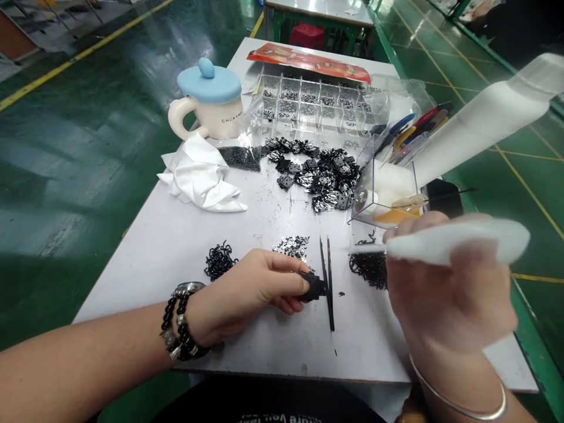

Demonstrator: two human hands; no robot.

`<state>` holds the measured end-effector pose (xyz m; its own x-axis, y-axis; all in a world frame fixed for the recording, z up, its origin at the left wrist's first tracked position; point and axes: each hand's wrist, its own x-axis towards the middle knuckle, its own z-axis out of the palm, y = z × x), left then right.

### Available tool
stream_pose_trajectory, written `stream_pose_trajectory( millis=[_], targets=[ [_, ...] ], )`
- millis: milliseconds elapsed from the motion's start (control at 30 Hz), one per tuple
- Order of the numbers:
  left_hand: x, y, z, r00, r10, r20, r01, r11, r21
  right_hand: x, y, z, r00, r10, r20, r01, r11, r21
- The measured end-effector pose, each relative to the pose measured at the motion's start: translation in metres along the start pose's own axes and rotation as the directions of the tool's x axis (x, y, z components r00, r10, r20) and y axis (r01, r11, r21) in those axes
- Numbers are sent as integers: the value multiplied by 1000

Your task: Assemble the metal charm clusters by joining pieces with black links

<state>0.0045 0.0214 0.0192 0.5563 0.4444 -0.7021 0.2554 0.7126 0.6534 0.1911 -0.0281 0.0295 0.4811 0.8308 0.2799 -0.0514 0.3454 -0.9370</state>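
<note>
Left hand (247,294) pinches small black part (314,286) at white counter (145,305)

Watching from my remote station, I see the left fingers closed narrowly on the part, just beside black tweezers (329,294); whether they touch, I cannot tell. The right hand (445,294) grips a white-wrapped needle tool (458,241) above a heap of black hooks (369,270). The part looks light, stiff and easily dropped, so I judge it best taken by its edges between fingertips. Black hinges (326,176) lie scattered farther up the counter, below a clear compartment box (308,100).
</note>
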Motion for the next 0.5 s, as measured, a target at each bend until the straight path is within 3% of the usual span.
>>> stream_pose_trajectory(
  millis=[67, 133, 267, 500],
  targets=[
    [0, 0, 0, 1000, 9, 22, -9, 1000, 10, -8, 0, 1, 988, -82, 130, 92, 993, -72],
    [1, -1, 0, 999, 14, 33, -14, 1000, 11, -16, 0, 3, 975, -119, 185, 144, 982, -125],
    [3, -2, 1, 1000, 4, 7, -4, 1000, 9, -26, 3, 6, 964, -201, 173, 223, 968, -114],
    [0, 4, 3, 999, -34, -13, 34, 999, -9, -27, 5, 8, 955, -222, 198, 243, 966, -90]
  ],
)
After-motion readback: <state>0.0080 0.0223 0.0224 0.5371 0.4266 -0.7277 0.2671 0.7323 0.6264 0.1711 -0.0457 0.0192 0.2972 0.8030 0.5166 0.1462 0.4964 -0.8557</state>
